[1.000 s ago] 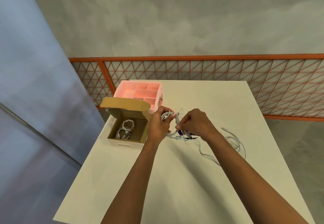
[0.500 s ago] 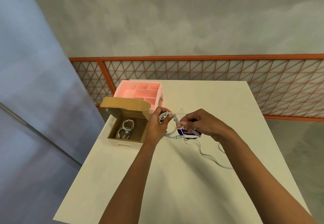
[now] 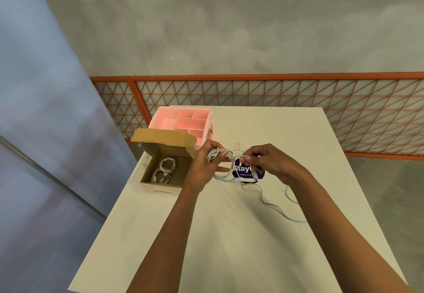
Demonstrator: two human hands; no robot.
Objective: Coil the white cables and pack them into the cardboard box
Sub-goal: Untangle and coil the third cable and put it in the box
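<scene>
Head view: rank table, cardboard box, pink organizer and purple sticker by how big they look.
1. Table.
2. Cardboard box.
3. Pink organizer, though it sits farther back and the box partly hides it, so these two are unsure.
4. Purple sticker, partly covered.

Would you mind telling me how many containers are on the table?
2: the open cardboard box at the left edge of the table, and the pink divided tray directly behind it.

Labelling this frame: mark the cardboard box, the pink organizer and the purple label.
cardboard box (image 3: 160, 138): head view, open lid flap.
pink organizer (image 3: 191, 123): head view, middle compartment floor.
purple label (image 3: 238, 173): head view, by its white lettering.
</scene>
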